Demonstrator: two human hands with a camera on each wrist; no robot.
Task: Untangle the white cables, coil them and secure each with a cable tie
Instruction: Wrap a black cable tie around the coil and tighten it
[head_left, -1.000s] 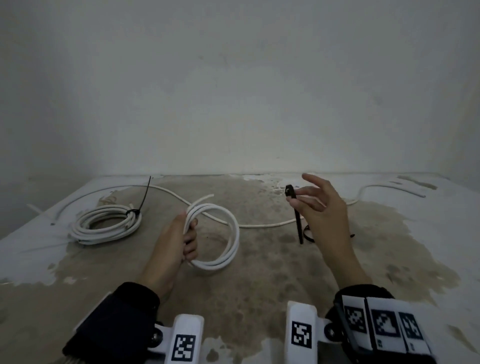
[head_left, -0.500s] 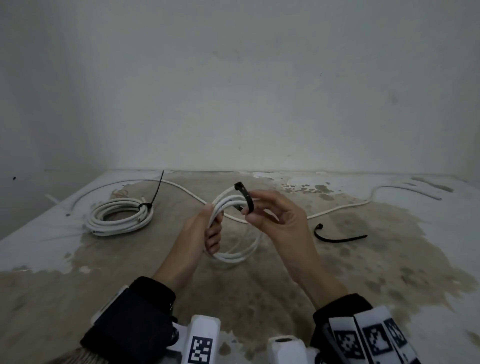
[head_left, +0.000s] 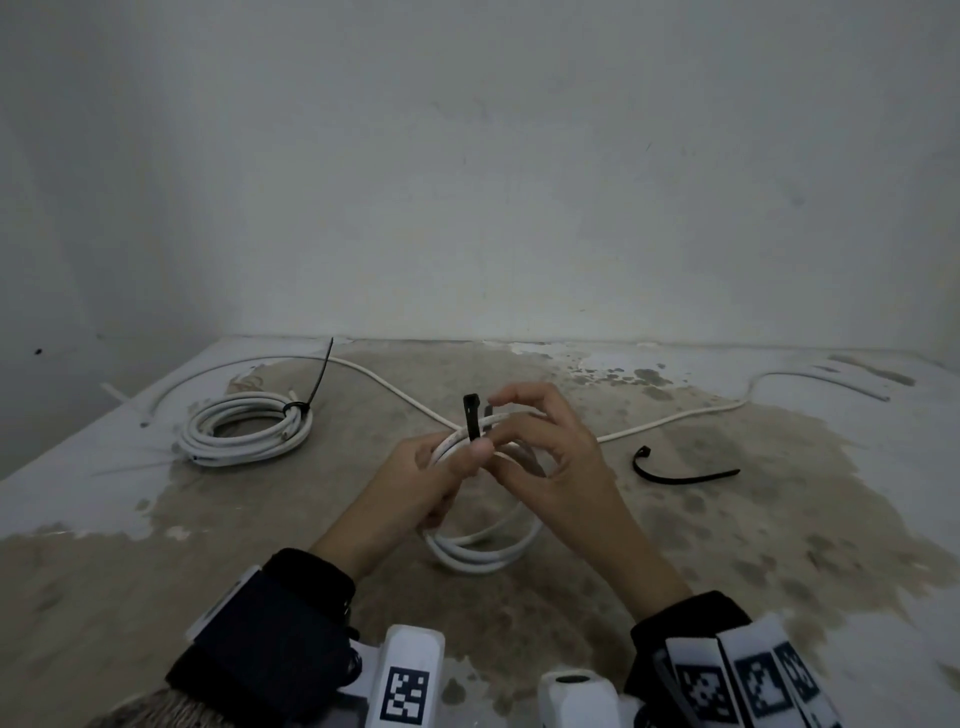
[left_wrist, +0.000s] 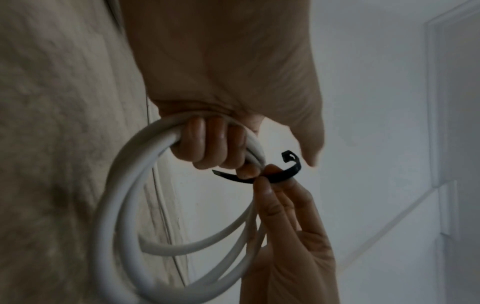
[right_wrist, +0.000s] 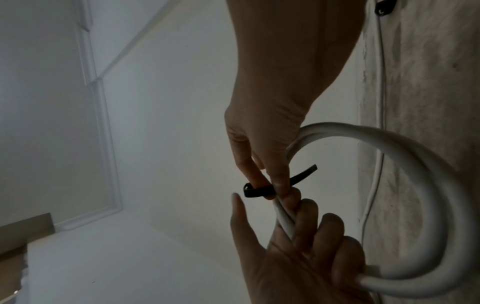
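My left hand (head_left: 415, 483) is gripping the white coil (head_left: 483, 551) at frame centre; my right hand (head_left: 545, 457) is pinching a black cable tie (head_left: 471, 423) against it; no readable writing.

Smooth white plastic-looking cable (head_left: 483, 556), matt black plastic tie (head_left: 471, 423), rough stained table (head_left: 675, 545) at 6 o'clock, matt wall (head_left: 467, 182).

Left hand (left_wrist: 207, 144) around white cable coil (left_wrist: 122, 205), right hand (left_wrist: 283, 236) pinching black cable tie (left_wrist: 280, 176).
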